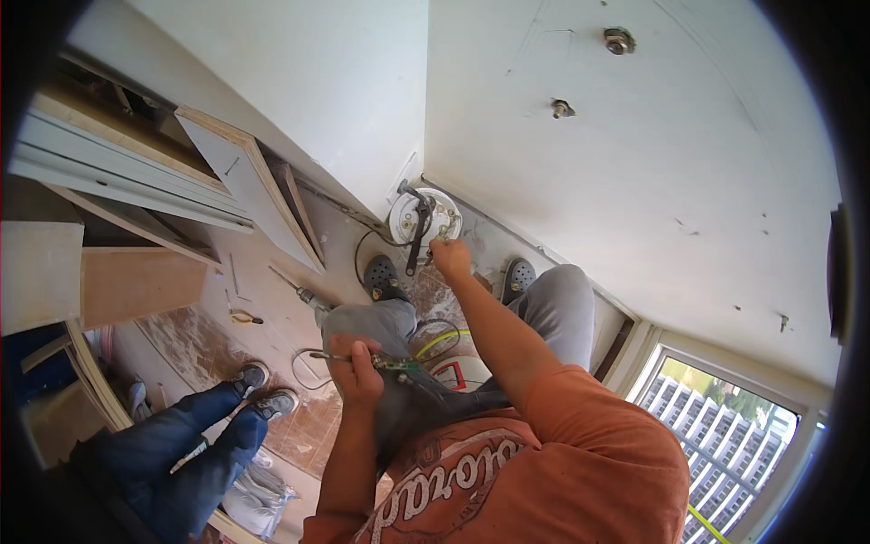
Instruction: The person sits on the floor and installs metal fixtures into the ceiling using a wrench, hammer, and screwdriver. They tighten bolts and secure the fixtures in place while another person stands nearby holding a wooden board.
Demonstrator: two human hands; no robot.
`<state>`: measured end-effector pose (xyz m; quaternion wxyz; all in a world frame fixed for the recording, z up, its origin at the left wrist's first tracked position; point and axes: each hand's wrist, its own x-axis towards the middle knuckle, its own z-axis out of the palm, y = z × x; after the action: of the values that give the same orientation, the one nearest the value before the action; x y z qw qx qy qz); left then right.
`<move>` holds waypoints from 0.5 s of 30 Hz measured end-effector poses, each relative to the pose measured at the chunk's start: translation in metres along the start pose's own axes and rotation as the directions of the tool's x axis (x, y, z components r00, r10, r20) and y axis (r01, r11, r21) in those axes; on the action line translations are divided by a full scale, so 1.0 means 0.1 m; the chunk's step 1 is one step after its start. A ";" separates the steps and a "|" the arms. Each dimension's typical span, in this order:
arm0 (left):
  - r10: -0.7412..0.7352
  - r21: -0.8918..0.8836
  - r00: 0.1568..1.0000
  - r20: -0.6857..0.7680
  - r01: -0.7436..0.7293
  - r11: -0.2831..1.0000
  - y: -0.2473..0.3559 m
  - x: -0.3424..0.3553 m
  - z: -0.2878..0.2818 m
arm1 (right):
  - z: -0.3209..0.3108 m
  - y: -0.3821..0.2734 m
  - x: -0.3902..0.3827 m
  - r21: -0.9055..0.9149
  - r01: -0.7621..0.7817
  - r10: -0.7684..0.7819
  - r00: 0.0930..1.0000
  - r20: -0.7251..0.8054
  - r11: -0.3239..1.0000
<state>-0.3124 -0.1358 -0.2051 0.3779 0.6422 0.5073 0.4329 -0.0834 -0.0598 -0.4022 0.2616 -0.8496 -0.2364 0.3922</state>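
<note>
My left hand [359,370] is closed, thumb on top, around a thin looped cable or hose [313,354] with a greenish metal fitting [391,362] beside the fingers, over my lap. My right hand [450,260] reaches forward to the near rim of a white bucket [395,220] in the wall corner. Its fingers are pinched together over a small metallic piece, too small to make out. Several metal fittings [442,218] lie in the bucket. Across its rim rests a long black-handled tool [419,234], its exact kind unclear.
Pipe stubs [619,41] stick out of the white wall at right. On the dusty floor lie a power drill [308,296] and yellow-handled pliers [243,317]. Wooden panels [249,181] lean at left. Another person's legs [195,435] extend from lower left. A window [720,417] is at right.
</note>
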 end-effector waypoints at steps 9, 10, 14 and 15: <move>-0.094 -0.143 0.995 0.032 0.098 0.985 0.01 -0.08 0.11 | -0.94 -0.77 -1.34 0.735 -0.019 -0.350 0.871 0.345 0.678; -0.123 -0.299 0.992 -0.027 0.110 0.948 0.07 -0.08 0.16 | -1.05 -0.87 -1.46 0.765 0.025 -0.449 0.822 0.351 0.643; -0.309 -0.780 0.932 -0.191 0.048 0.624 0.34 -0.06 0.26 | -1.50 -1.21 -1.94 0.832 0.114 -0.615 0.730 0.300 0.542; -0.295 -0.785 0.935 -0.198 0.030 0.619 0.48 -0.05 0.27 | -1.60 -1.26 -2.05 0.846 0.150 -0.633 0.732 0.253 0.512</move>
<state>-0.2719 -0.1514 -0.1707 0.5697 0.2939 0.3824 0.6654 -0.1008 -0.1307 -0.1229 0.6107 -0.4210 -0.2995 0.6001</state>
